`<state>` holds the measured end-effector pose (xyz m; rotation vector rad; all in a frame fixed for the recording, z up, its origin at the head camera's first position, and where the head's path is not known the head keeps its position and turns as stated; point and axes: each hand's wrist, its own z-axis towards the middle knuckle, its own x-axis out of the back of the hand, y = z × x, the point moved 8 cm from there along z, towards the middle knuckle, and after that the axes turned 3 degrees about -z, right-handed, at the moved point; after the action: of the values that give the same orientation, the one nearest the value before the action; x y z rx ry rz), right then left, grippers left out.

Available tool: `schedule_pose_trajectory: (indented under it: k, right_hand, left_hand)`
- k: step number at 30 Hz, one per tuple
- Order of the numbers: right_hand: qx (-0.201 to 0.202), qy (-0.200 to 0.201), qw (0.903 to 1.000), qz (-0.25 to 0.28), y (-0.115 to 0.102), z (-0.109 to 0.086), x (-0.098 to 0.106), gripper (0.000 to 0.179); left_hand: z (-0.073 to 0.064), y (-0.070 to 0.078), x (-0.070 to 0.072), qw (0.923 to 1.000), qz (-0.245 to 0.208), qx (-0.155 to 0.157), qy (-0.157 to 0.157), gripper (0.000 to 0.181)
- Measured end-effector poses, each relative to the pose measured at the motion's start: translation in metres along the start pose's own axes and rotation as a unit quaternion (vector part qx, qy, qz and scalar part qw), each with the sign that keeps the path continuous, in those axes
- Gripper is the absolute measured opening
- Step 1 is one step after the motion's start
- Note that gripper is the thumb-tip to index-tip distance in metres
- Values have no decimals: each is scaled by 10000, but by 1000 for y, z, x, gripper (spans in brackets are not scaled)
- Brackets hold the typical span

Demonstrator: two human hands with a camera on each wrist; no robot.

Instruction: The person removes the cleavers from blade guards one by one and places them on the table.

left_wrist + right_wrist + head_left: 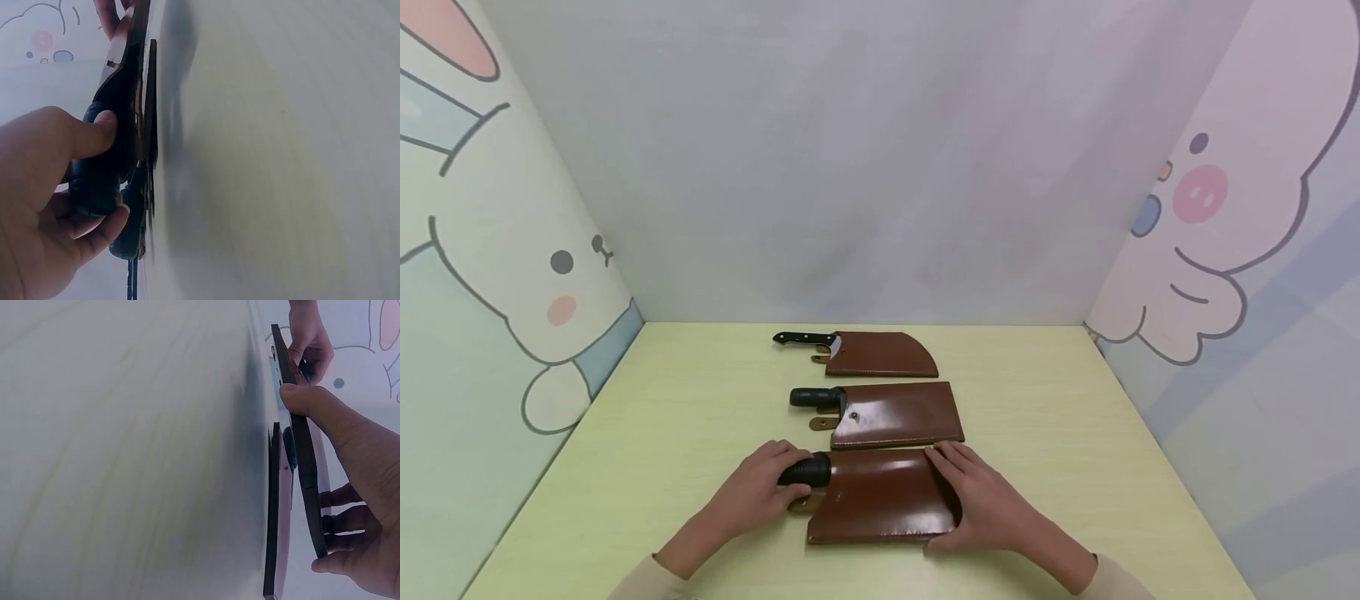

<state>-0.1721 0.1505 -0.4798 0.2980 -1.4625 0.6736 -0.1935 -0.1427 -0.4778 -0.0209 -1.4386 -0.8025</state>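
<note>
Nearest the person is a cleaver in a glossy brown sheath [887, 500], its black handle [811, 472] pointing left. My left hand [760, 490] grips that handle, thumb on one side and fingers curled round the other in the left wrist view. Across the sheath's right end, my right hand [988, 504] holds it by the edges; the right wrist view shows the thumb on one edge of the sheath [306, 469] and fingers at the opposite one. Both wrist views show this cleaver raised a little off the table. A brown strap [806, 504] hangs beside the handle.
Behind it lies a second sheathed cleaver [898, 414] with a black handle. Farther back lies a sheathed knife [883, 354] with a curved tip and riveted handle. All rest on a pale yellow table [1060, 417], walled by a grey back panel [865, 167] and cartoon-printed sides.
</note>
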Motion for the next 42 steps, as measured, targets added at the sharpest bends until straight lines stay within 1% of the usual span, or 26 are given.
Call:
schedule_pose_trajectory:
  k: [3,7,12,17,26,31,34,38,42]
  right_hand:
    - [60,126,9999,-6,-2,0,8,124]
    - [123,217,9997,16,-4,0,16,123]
    - [123,296,9995,44,-4,-1,21,120]
    - [121,420,9990,23,-3,-1,24,120]
    - [141,489,9987,38,-3,-3,25,119]
    - [173,641,9978,-44,0,-6,27,119]
    - [202,687,9974,-30,1,-7,28,120]
    - [197,667,9976,9,2,-8,27,120]
    - [143,622,9980,30,5,-10,26,120]
  left_hand:
    - [0,2,6,9999,6,-74,93,36]
    - [0,5,11,9997,-131,-117,140,36]
    - [1,8,16,9995,-201,-134,226,37]
    - [0,10,22,9991,-223,-126,350,37]
    - [-1,13,27,9991,-178,-90,386,38]
    - [-2,11,29,9987,-76,-21,497,39]
    - [-2,8,30,9988,-36,50,481,38]
    - [-2,7,30,9992,-21,104,389,38]
    - [-5,5,34,9987,-34,132,491,38]
